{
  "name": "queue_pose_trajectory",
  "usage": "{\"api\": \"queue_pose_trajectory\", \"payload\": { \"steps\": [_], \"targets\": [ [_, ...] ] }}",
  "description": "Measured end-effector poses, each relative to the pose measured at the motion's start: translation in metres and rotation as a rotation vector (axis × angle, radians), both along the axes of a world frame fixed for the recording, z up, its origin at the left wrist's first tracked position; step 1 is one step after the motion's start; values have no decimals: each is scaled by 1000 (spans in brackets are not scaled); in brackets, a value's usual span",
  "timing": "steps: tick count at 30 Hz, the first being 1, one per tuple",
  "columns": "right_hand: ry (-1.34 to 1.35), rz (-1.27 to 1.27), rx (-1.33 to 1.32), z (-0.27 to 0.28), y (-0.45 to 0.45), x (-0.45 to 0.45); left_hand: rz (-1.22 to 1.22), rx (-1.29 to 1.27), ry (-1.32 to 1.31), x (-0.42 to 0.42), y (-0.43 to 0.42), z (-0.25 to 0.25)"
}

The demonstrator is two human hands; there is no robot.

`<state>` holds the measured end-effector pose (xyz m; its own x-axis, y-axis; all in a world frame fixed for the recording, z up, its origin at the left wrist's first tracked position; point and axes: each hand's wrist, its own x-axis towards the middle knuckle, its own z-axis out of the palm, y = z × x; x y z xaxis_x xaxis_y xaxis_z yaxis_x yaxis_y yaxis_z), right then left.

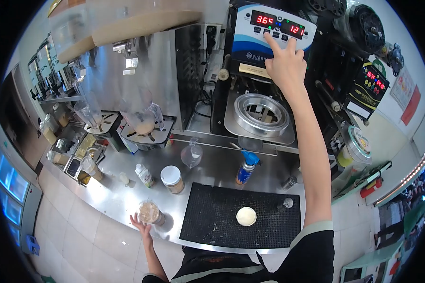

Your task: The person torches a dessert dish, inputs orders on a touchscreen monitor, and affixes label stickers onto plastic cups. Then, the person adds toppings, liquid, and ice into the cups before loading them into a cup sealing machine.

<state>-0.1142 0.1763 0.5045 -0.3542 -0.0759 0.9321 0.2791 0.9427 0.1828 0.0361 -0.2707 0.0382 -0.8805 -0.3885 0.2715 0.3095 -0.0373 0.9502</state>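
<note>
My right hand (288,63) is raised to the control panel (250,40) of a machine, two fingers extended onto its buttons under the red digits "36" and "121". Below that hand is the machine's round metal ring (261,114). At the counter's front edge, my left hand (141,225) has its fingers spread beside a clear cup (150,213) with a light brown filling, touching or nearly touching its side. A small cup with a pale top (246,216) and a shaker (286,203) stand on the black mat (208,226).
A white-lidded jar (172,178), a small bottle (144,174), a clear pitcher (192,153) and a blue spray can (245,170) stand behind the mat. Blender jugs (144,120) are at the left back. A second machine (366,87) hangs at the right. People are visible at far right.
</note>
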Motion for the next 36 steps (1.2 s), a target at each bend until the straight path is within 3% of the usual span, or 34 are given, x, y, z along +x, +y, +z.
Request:
{"api": "queue_pose_trajectory", "payload": {
  "steps": [2,3,5,7,11,15,17,20,22,28,30,31,34,36],
  "targets": [
    [-46,1,-32,3,-2,3,188,-55,-16,0,-10,4],
    [-70,4,-45,3,-3,4,170,-11,17,-2,-5,22],
    [-104,13,-67,3,-4,5,145,82,68,-6,16,92],
    [-97,14,-76,3,-4,4,-152,117,199,-4,44,167],
    [-112,3,-79,5,-8,7,-814,-157,683,2,101,276],
    [-110,5,-53,6,-8,8,-1163,-360,987,18,143,360],
    [-123,-5,-59,7,-8,9,-1273,-275,1071,22,161,373],
    [-144,-7,-67,8,-8,9,-1639,-300,705,34,176,393],
    [-150,-9,-66,8,-8,10,-1739,-219,748,40,172,404],
    [-128,-35,-41,8,-7,8,-1808,-62,864,48,196,395],
    [-124,-35,-36,8,-6,8,-1903,42,677,50,193,396],
    [-125,-27,-38,7,-6,7,-1990,77,426,50,183,414],
    [-146,-16,-64,5,-5,6,-1772,395,657,61,197,406],
    [-153,-17,-74,7,-4,6,-1473,477,952,65,206,400]
  ]
}}
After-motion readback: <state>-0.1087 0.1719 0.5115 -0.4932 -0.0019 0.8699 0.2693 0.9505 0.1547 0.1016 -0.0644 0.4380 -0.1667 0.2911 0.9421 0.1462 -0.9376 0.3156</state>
